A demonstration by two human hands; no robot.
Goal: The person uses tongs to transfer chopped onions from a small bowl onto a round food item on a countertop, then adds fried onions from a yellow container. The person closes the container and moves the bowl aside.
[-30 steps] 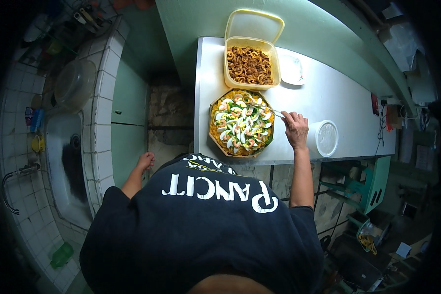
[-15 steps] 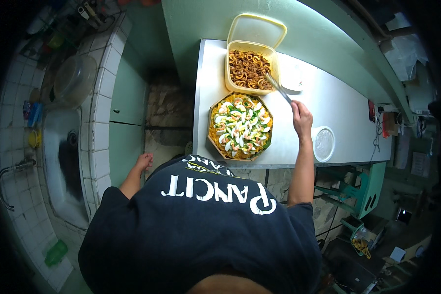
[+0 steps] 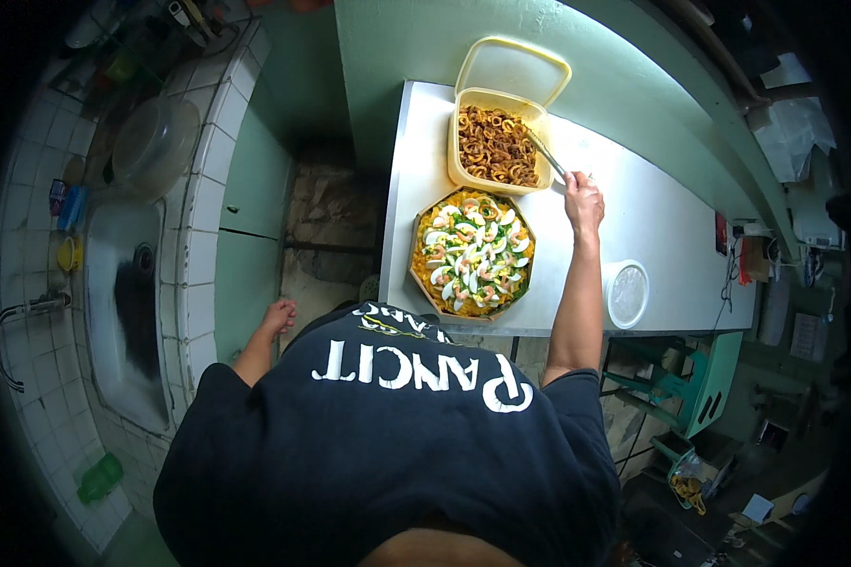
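My right hand [image 3: 584, 202] is closed round the end of metal tongs [image 3: 548, 157]. Their tips reach over the right rim of a yellowish plastic tub [image 3: 453, 151], close to the dark sauced squid rings [image 3: 494, 146] inside. Just nearer to me lies an eight-sided tray [image 3: 416, 276] of yellow noodles, topped with egg wedges [image 3: 462, 248], shrimp and chopped greens. My left hand [image 3: 278, 317] hangs low beside my body, away from the table, with its fingers curled in and nothing visible in them.
The tub's lid [image 3: 514, 71] stands raised at the back by the green wall. A round white-rimmed container [image 3: 626, 295] sits near the white table's [image 3: 676, 248] front edge. To the left is a tiled counter with a sink [image 3: 101, 312]. A green stool [image 3: 711, 383] stands below right.
My right hand and the tongs have shifted slightly farther from me, toward the tub's right rim. The table and its contents sit a little farther right and lower in view.
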